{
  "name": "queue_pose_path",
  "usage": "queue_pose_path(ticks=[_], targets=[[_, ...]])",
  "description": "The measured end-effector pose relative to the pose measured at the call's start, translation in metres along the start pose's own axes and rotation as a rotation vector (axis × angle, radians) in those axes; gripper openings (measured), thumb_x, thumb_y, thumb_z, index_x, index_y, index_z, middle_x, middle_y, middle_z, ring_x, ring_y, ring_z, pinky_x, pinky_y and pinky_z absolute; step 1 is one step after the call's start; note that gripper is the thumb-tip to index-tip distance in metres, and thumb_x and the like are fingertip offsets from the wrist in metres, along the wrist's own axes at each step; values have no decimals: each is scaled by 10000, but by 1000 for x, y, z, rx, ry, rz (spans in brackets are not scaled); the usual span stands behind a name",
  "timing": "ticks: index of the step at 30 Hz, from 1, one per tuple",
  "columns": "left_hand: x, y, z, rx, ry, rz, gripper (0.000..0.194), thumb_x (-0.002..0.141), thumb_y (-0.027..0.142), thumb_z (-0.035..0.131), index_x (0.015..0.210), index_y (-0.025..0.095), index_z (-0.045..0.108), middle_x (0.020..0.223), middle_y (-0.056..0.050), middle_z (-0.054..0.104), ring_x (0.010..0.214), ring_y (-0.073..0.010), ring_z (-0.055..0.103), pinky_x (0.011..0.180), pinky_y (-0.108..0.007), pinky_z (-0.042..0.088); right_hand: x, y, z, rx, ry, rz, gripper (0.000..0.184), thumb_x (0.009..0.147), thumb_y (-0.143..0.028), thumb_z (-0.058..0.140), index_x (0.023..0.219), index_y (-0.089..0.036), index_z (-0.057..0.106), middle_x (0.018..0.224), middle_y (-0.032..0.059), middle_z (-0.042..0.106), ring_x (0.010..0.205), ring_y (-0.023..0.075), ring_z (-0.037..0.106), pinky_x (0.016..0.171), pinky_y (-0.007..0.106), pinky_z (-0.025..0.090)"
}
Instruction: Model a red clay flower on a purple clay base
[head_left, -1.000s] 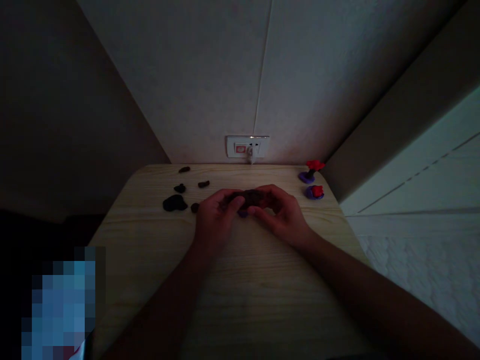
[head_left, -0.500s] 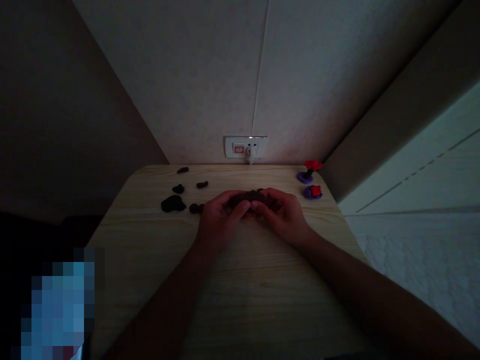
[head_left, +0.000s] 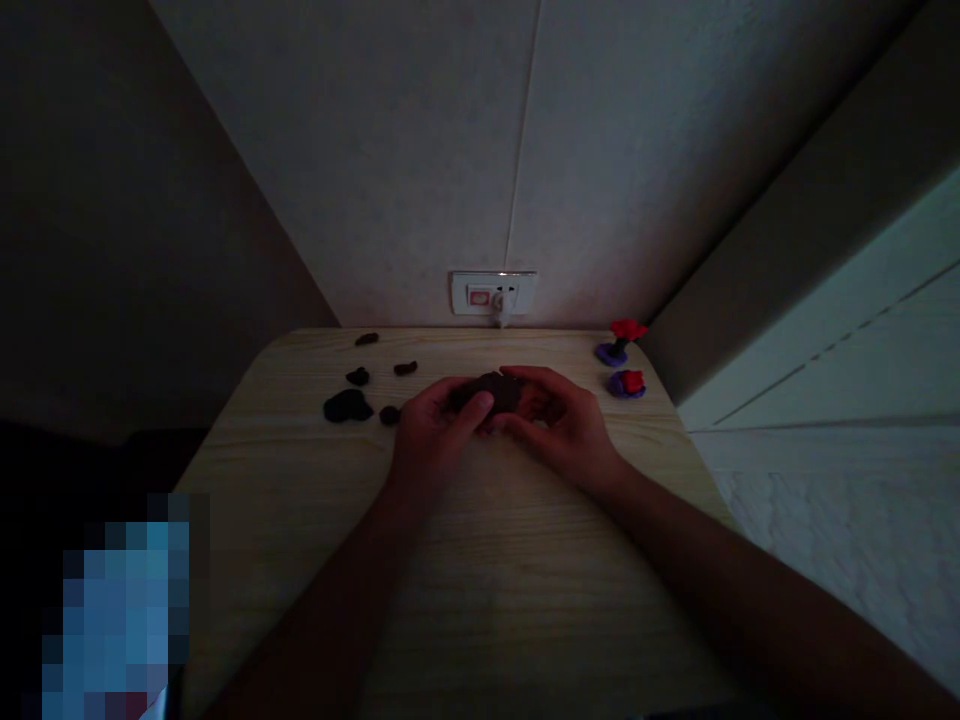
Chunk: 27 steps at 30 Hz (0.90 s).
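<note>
A flattened lump of dark brown modelling clay point(head_left: 501, 390) is between my hands, just above the middle of the table. My left hand point(head_left: 436, 430) grips its left side, with the thumb pressed on top. My right hand point(head_left: 566, 420) curves around the right edge, fingertips and thumb against the clay; its inner fingers are partly in shadow. Close to my left hand lies a small round brown piece point(head_left: 389, 415). Farther left are a flat black clay patch point(head_left: 347, 406) and a smaller black piece point(head_left: 358, 376).
Thin brown bits point(head_left: 405, 368) lie toward the back left of the wooden table point(head_left: 480, 580). At the back right stand a red flower shape on a purple base point(head_left: 627, 331) and a red-and-purple piece point(head_left: 631, 383). A wall socket point(head_left: 493, 293) with a plug sits behind.
The brown clay has turned in my hands and now shows a broader, flatter face. My right thumb has shifted off its top toward the lower right edge.
</note>
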<state>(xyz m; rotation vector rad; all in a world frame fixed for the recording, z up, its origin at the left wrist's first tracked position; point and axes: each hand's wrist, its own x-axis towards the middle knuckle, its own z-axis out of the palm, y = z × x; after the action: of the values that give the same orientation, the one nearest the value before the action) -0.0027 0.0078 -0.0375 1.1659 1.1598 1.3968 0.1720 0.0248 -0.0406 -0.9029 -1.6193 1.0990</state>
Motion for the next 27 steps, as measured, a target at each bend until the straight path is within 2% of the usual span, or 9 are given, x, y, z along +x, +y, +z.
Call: queue_pose_path(ticks=[6, 10, 13, 18, 24, 27], targets=[[-1, 1, 0, -16, -7, -20, 280, 786, 358, 803, 964, 154, 735, 838, -30, 743, 693, -146, 650, 684, -274, 518, 1, 0, -2, -6, -23, -13, 485, 803, -412, 833, 1223, -235, 669, 910, 48, 764, 780, 193, 726, 709, 326, 603], [-1, 2, 1, -66, -37, -44, 296, 761, 337, 815, 977, 154, 732, 803, -31, 741, 674, -159, 664, 674, -294, 541, 0, -2, -1, -41, -9, -1, 482, 829, -411, 808, 1249, -223, 666, 935, 65, 773, 803, 203, 731, 719, 334, 603], [-2, 3, 1, -63, -57, -43, 289, 765, 342, 810, 972, 154, 740, 793, -35, 741, 683, -168, 673, 685, -306, 551, 1, -3, -1, -31, 0, 22, 417, 844, -430, 788, 1191, -218, 695, 949, 71, 776, 801, 200, 725, 701, 323, 594], [-2, 4, 3, -63, -64, -58, 311, 771, 370, 808, 985, 151, 755, 851, -60, 772, 698, -174, 698, 684, -313, 575, 3, -2, -1, -15, 9, 23, 316, 831, -455, 788, 995, -199, 700, 832, 42, 735, 686, 159, 655, 616, 281, 538], [-3, 4, 3, -46, -79, -58, 271, 754, 316, 807, 965, 150, 775, 924, -80, 796, 756, -203, 741, 727, -342, 624, 2, -2, -1, 30, 5, 59, 355, 797, -475, 813, 982, -196, 693, 826, 36, 708, 710, 160, 636, 640, 286, 532], [-3, 4, 3, -37, -67, -53, 261, 747, 306, 811, 952, 148, 777, 934, -85, 799, 798, -224, 756, 757, -362, 637, 2, -4, -1, 10, -1, 33, 322, 813, -455, 807, 986, -197, 721, 854, 43, 705, 716, 156, 635, 625, 276, 526]])
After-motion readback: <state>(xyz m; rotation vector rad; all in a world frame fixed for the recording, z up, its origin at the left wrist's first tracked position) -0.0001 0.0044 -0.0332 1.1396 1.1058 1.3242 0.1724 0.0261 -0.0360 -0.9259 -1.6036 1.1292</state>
